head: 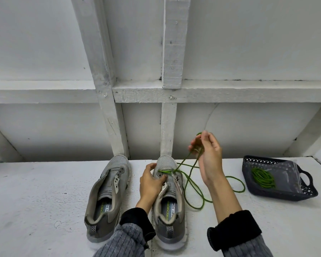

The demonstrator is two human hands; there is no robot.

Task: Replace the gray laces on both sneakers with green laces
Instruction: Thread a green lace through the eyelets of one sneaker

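Gray sneaker (168,197), green lace (191,184) half-threaded

On the insole (167,204) of the sneaker (168,197) under my left hand (151,182) I read "SKECHERS" in green and beside it "ORY FOA", cut off at both ends. The left sneaker (107,197) has an insole (105,206) showing part of the same brand word and "ORY FOA".

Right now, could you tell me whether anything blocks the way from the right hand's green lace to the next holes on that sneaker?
Partly: the left hand rests on the sneaker, fingers over the tongue beside the threaded green lace. The right hand holds it raised.
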